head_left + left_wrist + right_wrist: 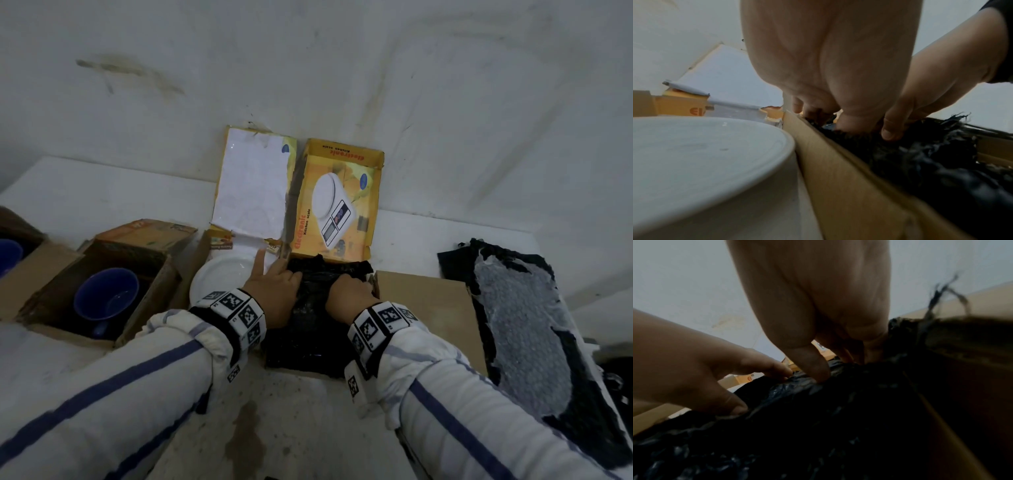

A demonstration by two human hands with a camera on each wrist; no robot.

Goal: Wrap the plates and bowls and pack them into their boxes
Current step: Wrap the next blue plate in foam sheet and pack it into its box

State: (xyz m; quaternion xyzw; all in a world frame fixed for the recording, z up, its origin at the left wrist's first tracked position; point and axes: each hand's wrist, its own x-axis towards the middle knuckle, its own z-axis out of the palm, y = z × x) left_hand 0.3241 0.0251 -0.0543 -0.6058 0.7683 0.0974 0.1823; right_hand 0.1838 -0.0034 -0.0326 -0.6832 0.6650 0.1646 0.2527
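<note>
Two hands pressed on a black-wrapped bundle (313, 308) inside a brown cardboard box (840, 178).

The bundle is pinched at its far edge by the curled fingers of the left hand (274, 291) and the right hand (349, 294). Just left of the box, a bare white plate (222, 277) is seen on the bench (102, 192); farther left, a blue bowl (106, 294) is held in another open box (150, 277). Right of the box, black bubble wrap (524, 325) is spread.

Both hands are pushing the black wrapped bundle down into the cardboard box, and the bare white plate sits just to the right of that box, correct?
Not quite. Both the left hand and right hand do press the black wrapped bundle into the cardboard box, but the bare white plate sits just to the left of that box, as the head view shows.
</note>
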